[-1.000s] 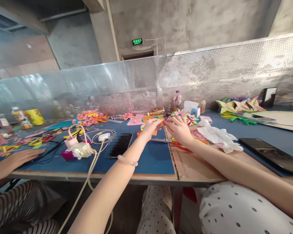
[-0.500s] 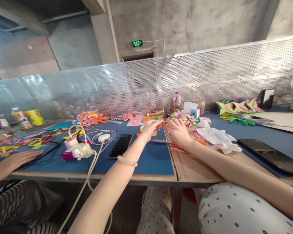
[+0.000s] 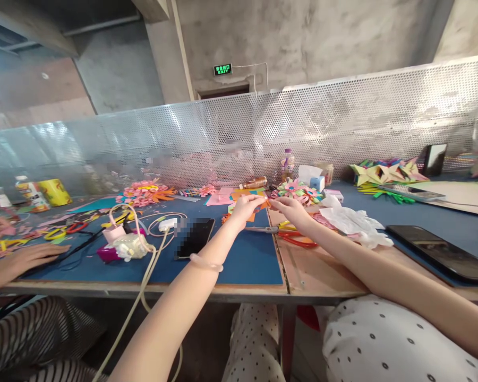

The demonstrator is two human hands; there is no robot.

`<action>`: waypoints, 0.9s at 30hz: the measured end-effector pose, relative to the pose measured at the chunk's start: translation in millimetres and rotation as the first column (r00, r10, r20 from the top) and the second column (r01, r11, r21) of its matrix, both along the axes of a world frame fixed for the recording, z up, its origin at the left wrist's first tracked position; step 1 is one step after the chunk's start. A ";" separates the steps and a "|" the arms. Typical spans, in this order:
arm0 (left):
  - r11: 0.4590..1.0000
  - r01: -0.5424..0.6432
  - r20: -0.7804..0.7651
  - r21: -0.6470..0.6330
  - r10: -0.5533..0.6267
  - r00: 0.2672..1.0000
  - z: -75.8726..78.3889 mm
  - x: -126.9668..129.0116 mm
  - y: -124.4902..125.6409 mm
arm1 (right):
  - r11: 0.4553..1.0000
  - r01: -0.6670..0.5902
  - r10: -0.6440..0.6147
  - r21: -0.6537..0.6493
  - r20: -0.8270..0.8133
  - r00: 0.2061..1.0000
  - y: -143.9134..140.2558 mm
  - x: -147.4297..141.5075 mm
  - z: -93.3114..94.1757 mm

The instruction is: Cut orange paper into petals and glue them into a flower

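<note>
Over the middle of the table, my left hand (image 3: 245,209) and my right hand (image 3: 290,211) meet fingertip to fingertip. Between them shows a small orange piece of paper (image 3: 267,202), pinched by the fingers of both. Its exact shape is too small to make out. Just below my right hand lies a pair of scissors (image 3: 298,240) with red and yellow handles, blades pointing left. Flat orange and pink sheets of paper (image 3: 220,197) lie beyond my left hand. Behind my right hand is a cluster of pink and green paper flowers (image 3: 297,191).
A dark phone (image 3: 195,237) lies left of my forearm, beside a power adapter with cables (image 3: 130,246). Crumpled white tissue (image 3: 352,223) and a large black phone (image 3: 442,252) are at right. Another person's hand (image 3: 35,258) rests at far left. A bottle (image 3: 287,165) stands at the back.
My right hand has shifted slightly up and left, turning so the red and yellow scissor handles show below it. My left hand stays nearly in place.
</note>
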State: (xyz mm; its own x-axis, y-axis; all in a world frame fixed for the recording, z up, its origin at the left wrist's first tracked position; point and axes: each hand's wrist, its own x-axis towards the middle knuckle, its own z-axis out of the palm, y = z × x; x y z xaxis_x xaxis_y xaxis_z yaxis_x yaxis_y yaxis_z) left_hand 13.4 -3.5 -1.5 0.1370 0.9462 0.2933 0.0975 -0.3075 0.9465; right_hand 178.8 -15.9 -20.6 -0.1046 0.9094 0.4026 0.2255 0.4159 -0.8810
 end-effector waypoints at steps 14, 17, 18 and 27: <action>0.997 -0.002 0.048 -0.074 0.006 0.999 -0.1 1.7 -3.4 | 1.000 0.010 -0.009 0.026 -0.025 1.000 1.7 -1.5 -5.4; 0.998 -0.009 0.043 -0.067 0.012 0.999 -0.7 3.0 -2.8 | 0.998 0.020 -0.020 0.058 -0.009 1.000 1.1 -1.9 -4.3; 0.997 -0.023 0.044 -0.075 0.026 0.999 -0.8 3.5 -2.3 | 0.997 0.028 -0.028 0.070 0.000 1.000 0.6 -1.9 -3.7; 0.999 0.017 0.031 -0.049 -0.015 0.999 -0.4 2.2 -3.5 | 0.989 0.073 -0.082 0.126 0.062 0.995 -2.0 -2.6 -1.8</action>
